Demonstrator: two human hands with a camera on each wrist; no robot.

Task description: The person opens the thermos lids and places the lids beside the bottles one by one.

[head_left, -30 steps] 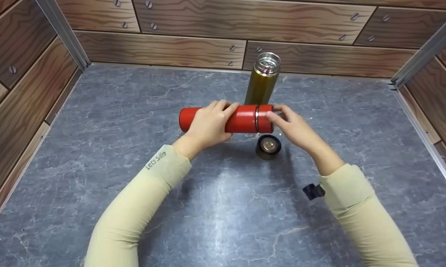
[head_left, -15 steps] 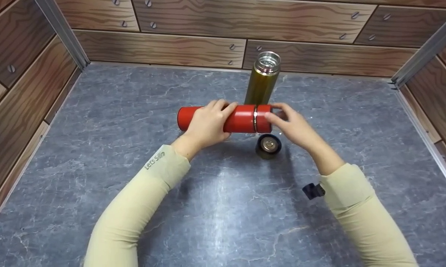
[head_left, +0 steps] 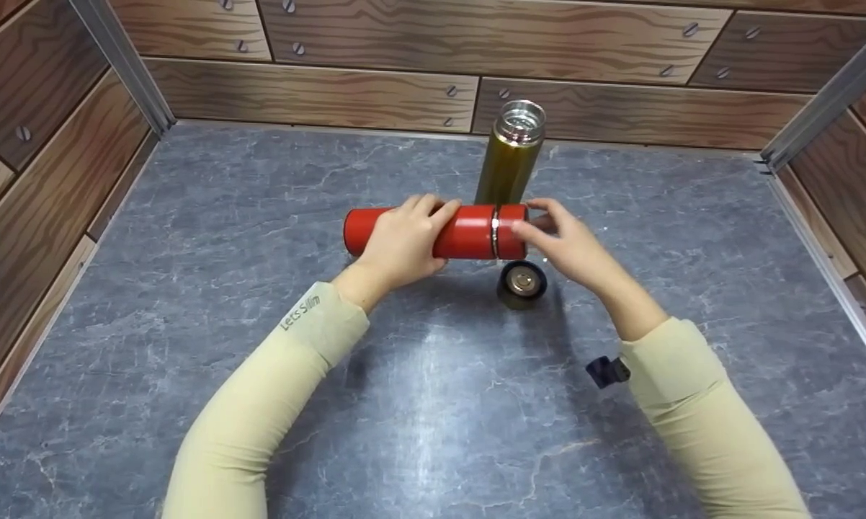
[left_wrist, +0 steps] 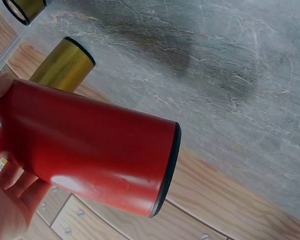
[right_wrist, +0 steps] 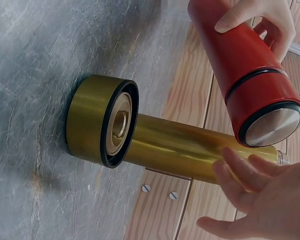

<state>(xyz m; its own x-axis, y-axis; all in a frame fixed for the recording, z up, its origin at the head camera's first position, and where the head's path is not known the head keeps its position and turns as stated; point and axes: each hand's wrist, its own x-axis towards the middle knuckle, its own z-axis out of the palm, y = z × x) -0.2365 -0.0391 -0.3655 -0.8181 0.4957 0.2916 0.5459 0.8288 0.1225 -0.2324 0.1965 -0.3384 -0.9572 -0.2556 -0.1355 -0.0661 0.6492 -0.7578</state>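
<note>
My left hand [head_left: 404,241] grips a red thermos [head_left: 469,232] around its body and holds it sideways above the table. Its red lid [head_left: 512,232] is in place, with a metal disc [right_wrist: 271,126] on the end facing right. My right hand [head_left: 576,249] is at that lidded end, thumb and fingers spread around it; the right wrist view shows a gap between fingers and lid. Behind stands a gold thermos [head_left: 507,169], upright and uncapped, its steel mouth showing. The gold lid [right_wrist: 97,120] rests underside up on the table, in front of the red thermos.
The grey marbled tabletop [head_left: 433,404] is bounded by wood-patterned walls at the back [head_left: 318,94] and both sides, with metal strips in the corners. A small black device [head_left: 607,372] sticks out from the right sleeve.
The red thermos has shifted slightly left with my left hand. My right hand has moved a little left too, staying at the lidded end. The gold thermos and its lid stay put.
</note>
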